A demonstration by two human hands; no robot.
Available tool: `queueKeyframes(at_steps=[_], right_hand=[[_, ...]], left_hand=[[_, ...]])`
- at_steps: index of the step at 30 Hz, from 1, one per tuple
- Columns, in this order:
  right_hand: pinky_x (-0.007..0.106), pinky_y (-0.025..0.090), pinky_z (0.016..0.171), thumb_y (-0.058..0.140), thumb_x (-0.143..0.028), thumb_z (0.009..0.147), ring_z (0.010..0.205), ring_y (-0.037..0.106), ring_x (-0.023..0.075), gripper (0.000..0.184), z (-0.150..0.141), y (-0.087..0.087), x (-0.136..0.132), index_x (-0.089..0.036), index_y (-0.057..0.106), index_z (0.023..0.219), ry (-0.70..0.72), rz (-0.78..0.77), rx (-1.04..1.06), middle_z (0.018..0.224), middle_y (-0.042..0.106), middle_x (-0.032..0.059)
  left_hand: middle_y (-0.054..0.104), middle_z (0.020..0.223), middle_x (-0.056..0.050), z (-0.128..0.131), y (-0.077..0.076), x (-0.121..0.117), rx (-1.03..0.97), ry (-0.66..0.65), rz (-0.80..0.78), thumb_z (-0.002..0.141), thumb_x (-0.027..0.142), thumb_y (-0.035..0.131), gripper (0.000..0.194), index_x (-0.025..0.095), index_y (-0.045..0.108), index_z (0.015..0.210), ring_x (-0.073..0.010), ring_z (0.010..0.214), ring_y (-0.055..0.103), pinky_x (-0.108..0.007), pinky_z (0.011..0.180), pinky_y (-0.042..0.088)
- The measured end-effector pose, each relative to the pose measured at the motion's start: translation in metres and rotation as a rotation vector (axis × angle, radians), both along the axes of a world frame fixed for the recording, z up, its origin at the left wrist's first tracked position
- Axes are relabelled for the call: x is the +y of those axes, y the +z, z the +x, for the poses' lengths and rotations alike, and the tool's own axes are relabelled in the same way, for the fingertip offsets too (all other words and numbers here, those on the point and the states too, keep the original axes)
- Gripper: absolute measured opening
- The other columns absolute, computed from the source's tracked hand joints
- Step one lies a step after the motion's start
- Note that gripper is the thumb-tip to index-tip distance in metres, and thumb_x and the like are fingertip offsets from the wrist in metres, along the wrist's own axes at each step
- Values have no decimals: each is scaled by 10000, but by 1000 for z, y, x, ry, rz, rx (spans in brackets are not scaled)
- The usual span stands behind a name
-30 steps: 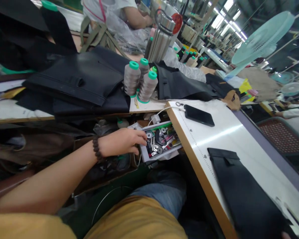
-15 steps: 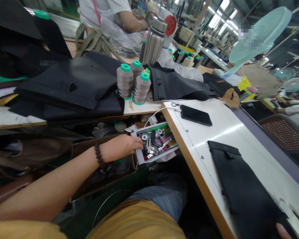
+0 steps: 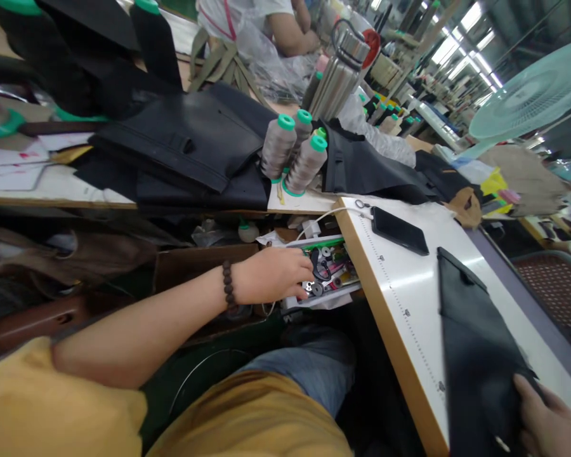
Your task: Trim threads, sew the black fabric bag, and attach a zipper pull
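My left hand [image 3: 280, 274], a beaded bracelet on its wrist, reaches over the near end of a small grey drawer [image 3: 330, 296]. Its fingers are slightly curled and spread apart, with nothing seen between them. Metal bobbins [image 3: 316, 289], a black curved item [image 3: 320, 263] and other small parts fill the drawer. At the lower right, my right hand [image 3: 549, 419] grips the edge of a flat black fabric piece [image 3: 480, 343] on the white tabletop [image 3: 385, 273]. The thumb lies on top of the fabric; the other fingers are partly hidden.
A black phone [image 3: 400, 230] with a white cable lies on the tabletop. Behind the drawer stand grey thread cones [image 3: 306, 165] and a steel bottle [image 3: 340, 73], beside stacked black fabric [image 3: 185, 139]. A co-worker's arm [image 3: 290, 32] shows at the back; a pale green fan [image 3: 533, 89] stands right.
My left hand has moved from the drawer's front edge to over its contents, its fingers spreading. My right hand has come further into view, and the black fabric has turned slightly. The camera view has shifted.
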State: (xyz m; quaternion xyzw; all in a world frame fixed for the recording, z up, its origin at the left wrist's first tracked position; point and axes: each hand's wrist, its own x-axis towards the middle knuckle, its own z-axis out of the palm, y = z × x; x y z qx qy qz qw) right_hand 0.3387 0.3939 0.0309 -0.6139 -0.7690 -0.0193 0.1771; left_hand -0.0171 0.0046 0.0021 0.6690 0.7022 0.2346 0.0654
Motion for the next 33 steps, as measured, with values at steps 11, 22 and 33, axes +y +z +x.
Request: queueKeyframes(at_steps=[11,22,33], right_hand=[[393,460,609,464,-300,731,646,587,253,199,-94,33,-116,-198,596,839,459,338,-21,856,637,126],[412,402,972,297,-200,879,1173,432,227,402,-198,-26,-225,-63,461,1219,1181,-135,-188,1252,481,166],[407,324,996,355,-172,868,1225,342,320,479,-262,-47,-226,79,340,1275,929,-148,-503,1278,394,270]], left_hand=[[584,1033,-119,31,-77,-11,-1618,421,111,686,455,636,517,128,485,1058,-227,880,589,-319,673,493],[626,1056,-108,54,-81,11,-1820,464,441,600,266,682,514,94,546,1064,-274,1015,548,-372,888,425],[611,1068,-115,56,-70,2,-1698,541,354,613,318,643,508,90,529,1052,-256,944,555,-350,841,440]])
